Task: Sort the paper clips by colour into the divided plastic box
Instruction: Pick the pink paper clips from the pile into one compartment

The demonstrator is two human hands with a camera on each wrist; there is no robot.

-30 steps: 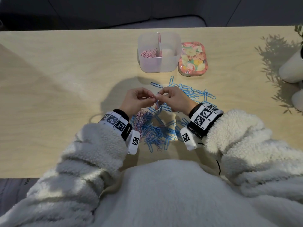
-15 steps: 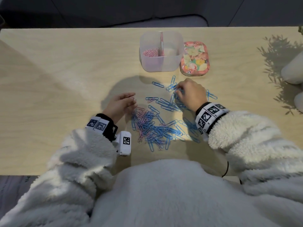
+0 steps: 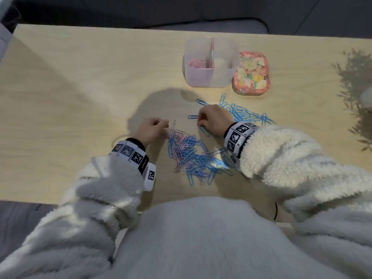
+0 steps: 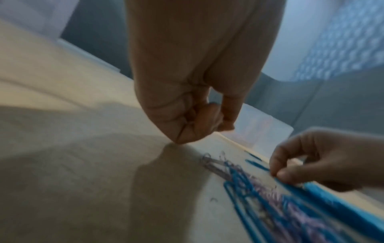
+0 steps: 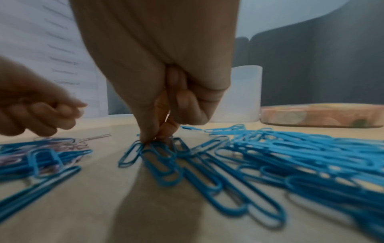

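**Two hands down among the clips**

Two hands work our wooden table [image 3: 60,109], and we go from the near edge outward. Closest to us, at six o'clock from the table's middle, lies the mixed heap of paper clips [image 3: 191,156], blue and pink tangled together.

At nine o'clock of that heap sits our left hand [image 3: 152,128]. Its fingers [image 4: 199,125] are curled in, thumb tip against them, knuckles just above the table. In the left wrist view we see nothing between them, though the picture is blurred, so we cannot tell for certain that the pinch is empty.

At one o'clock of the heap our right hand [image 3: 214,119] reaches down. In the right wrist view its thumb and fingers [image 5: 149,129] are pressed together at the tips, pinching the end of a blue clip [image 5: 160,157] that lies flat on the wood with others beside it. A single blue clip [image 3: 192,117] lies just at nine o'clock of the knuckles.

Past this hand, toward two o'clock, spreads the all-blue pile [image 3: 247,114].

Farthest out, at twelve o'clock, stands the divided plastic box [image 3: 209,79]. Its left compartment holds pink clips [image 3: 196,63]; the right one looks bare. Touching its three o'clock side rests a floral lid [image 3: 251,74].
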